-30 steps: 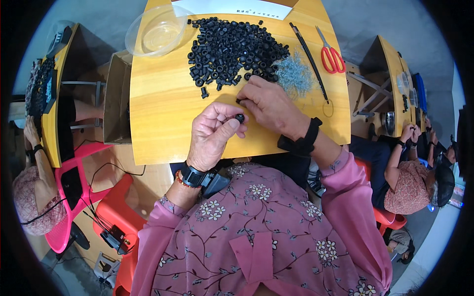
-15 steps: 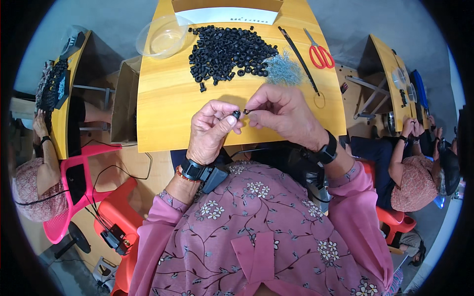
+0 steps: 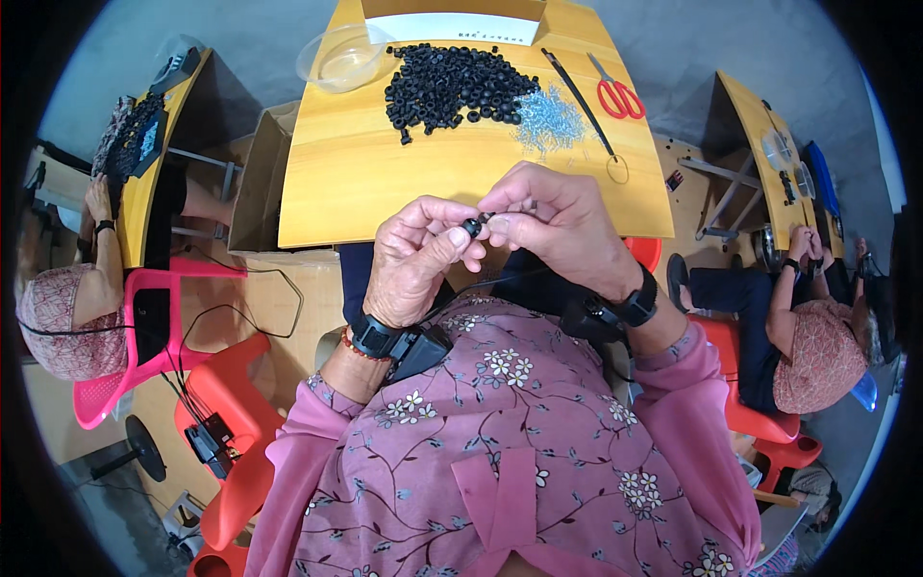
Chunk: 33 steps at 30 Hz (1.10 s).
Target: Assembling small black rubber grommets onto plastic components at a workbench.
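My left hand [image 3: 418, 258] and my right hand [image 3: 558, 226] meet close to my chest, off the near edge of the yellow wooden table [image 3: 385, 183]. Between their fingertips sits a small black rubber ring [image 3: 472, 228], pinched by my left thumb and forefinger, with my right fingers touching it from the other side. Whether my right hand also holds a small pin I cannot tell. A heap of several black rings [image 3: 452, 85] lies at the far middle of the table, and beside it a patch of small pale blue pins [image 3: 550, 120].
A clear plastic bowl [image 3: 343, 58], a white box [image 3: 452, 24], red-handled scissors [image 3: 620, 94] and a long thin black tool [image 3: 577, 91] lie on the table. A cardboard box [image 3: 255, 173] stands left. Other people sit at tables on both sides, on pink and red chairs.
Both hands have lifted off the table and come back toward my chest, bringing the black ring with them. The table now looks farther away.
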{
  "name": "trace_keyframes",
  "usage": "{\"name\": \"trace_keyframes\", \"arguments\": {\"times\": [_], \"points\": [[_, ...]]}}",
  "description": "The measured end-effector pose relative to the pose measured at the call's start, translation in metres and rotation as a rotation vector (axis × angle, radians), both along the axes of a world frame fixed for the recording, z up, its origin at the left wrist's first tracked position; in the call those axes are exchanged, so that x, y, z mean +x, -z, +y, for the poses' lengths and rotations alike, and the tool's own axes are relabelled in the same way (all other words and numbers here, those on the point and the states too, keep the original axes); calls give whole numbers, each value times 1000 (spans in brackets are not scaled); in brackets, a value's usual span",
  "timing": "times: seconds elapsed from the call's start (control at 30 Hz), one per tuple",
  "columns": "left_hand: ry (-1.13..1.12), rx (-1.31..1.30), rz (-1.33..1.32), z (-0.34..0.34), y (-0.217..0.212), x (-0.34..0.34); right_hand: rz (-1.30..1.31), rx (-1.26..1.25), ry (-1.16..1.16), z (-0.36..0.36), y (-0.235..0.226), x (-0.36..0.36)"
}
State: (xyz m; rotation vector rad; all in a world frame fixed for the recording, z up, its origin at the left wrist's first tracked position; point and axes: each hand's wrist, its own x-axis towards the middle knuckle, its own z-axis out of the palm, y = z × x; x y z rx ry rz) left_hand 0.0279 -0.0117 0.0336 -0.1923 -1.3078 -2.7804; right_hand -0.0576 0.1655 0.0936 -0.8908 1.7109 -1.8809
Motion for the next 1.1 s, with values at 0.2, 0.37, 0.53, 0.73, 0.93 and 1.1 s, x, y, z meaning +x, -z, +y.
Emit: {"name": "trace_keyframes", "arguments": {"times": [0.2,0.37,0.53,0.73,0.93,1.1], "points": [[-7,-18,20,1,-3,10,99,51,51,2,-3,13],[-12,-17,32,3,-6,13,142,40,53,4,-8,18],[0,-11,49,6,-5,16,131,21,48,6,-6,22],[-10,-72,78,9,-8,18,153,-8,24,12,-6,25],[-3,-85,89,9,-9,20,290,-12,-3,15,-9,24],[-12,-66,98,13,-15,22,374,-17,-18,19,-11,25]]}}
